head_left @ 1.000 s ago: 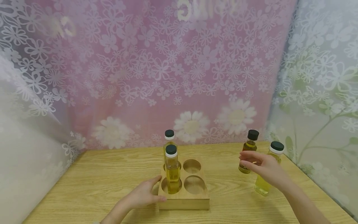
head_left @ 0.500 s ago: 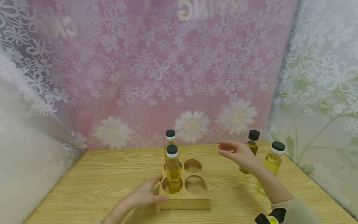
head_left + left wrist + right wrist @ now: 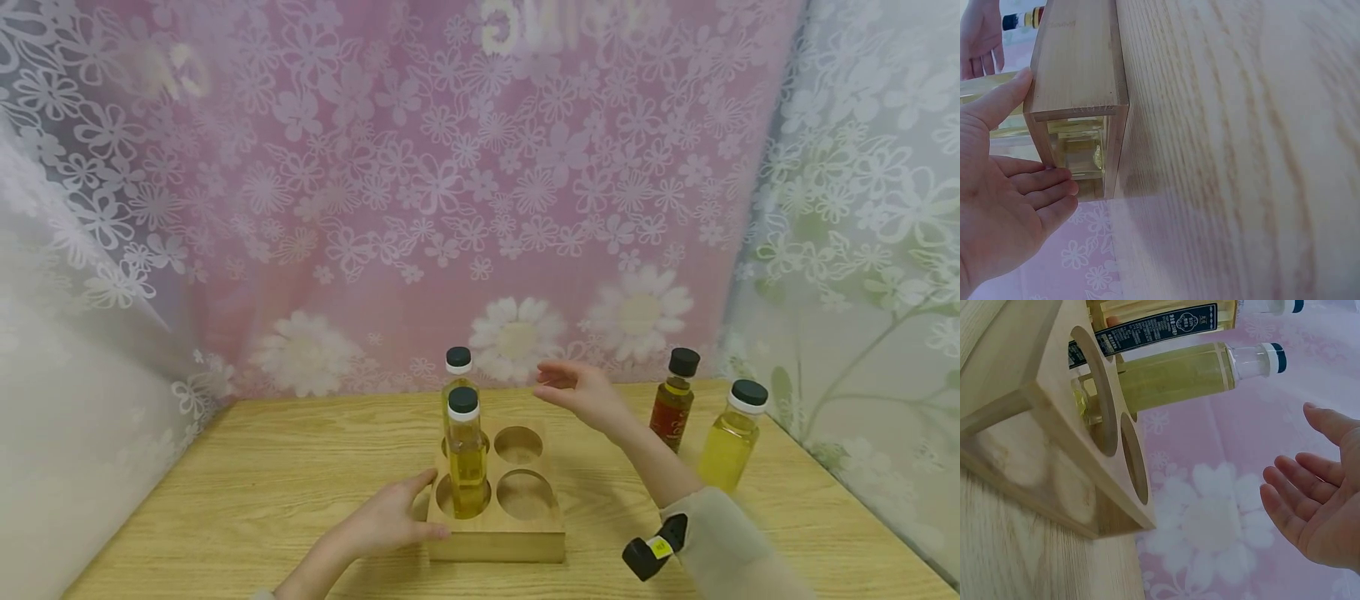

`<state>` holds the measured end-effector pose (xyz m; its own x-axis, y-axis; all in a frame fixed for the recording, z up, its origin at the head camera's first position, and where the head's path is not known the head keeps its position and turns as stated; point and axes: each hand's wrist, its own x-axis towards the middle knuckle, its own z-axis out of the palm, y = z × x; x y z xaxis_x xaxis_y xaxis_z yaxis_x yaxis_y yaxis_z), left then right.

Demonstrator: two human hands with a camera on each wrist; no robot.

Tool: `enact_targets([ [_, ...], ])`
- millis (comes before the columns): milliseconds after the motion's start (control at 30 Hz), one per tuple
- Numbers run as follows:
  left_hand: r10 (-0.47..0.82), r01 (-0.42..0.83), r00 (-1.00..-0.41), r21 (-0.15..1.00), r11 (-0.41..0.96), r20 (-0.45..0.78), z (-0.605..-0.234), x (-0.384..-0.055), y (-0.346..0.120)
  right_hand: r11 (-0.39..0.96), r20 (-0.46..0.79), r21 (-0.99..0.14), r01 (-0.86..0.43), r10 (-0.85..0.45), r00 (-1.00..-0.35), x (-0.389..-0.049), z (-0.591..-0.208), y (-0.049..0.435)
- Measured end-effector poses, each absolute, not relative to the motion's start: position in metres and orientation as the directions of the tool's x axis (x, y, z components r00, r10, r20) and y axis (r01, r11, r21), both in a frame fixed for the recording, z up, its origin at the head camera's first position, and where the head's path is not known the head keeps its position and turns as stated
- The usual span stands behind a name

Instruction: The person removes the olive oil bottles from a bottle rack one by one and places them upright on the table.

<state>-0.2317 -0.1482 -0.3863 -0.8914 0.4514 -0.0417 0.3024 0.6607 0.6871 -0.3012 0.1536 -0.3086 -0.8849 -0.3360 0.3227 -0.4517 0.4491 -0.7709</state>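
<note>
A wooden bottle rack [image 3: 497, 546] with round holes stands on the table. Its two left holes each hold an upright bottle of yellow oil, the front bottle [image 3: 468, 471] partly covering the rear bottle [image 3: 458, 385]. Both right holes have nothing in them. At the rack's left side my left hand [image 3: 384, 518] holds it, thumb at the front corner and fingertips at the side opening in the left wrist view. My right hand [image 3: 588, 398] hovers behind and right of the rack, fingers loosely bent, with nothing in it; the right wrist view shows its palm.
To the right stand a dark bottle [image 3: 670, 417] with a red label and a yellow oil bottle [image 3: 726, 450] with a green cap, partly behind my right forearm. A black device [image 3: 656, 548] sits on my right wrist. Floral cloth [image 3: 375, 250] hangs behind the table.
My right hand has moved left, from in front of the two right-hand bottles to behind the rack's right side. The left hand and the rack have stayed in place.
</note>
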Motion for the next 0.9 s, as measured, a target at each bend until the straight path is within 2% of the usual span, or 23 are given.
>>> enact_targets([
  [467, 0.458, 0.307, -0.888, 0.689, 0.656, -0.041, -0.385, -0.232, -0.147, 0.423, 0.282, -0.790, -0.444, -0.393, -0.875, -0.324, -0.311, 0.111],
  [700, 0.453, 0.309, -0.891, 0.684, 0.661, -0.036, -0.385, -0.231, -0.146, 0.432, 0.217, -0.810, -0.396, -0.407, -0.887, -0.329, -0.319, 0.091],
  [900, 0.460, 0.322, -0.887, 0.679, 0.660, -0.026, -0.384, -0.231, -0.146, 0.440, 0.227, -0.790, -0.427, -0.437, -0.870, -0.331, -0.323, 0.076],
])
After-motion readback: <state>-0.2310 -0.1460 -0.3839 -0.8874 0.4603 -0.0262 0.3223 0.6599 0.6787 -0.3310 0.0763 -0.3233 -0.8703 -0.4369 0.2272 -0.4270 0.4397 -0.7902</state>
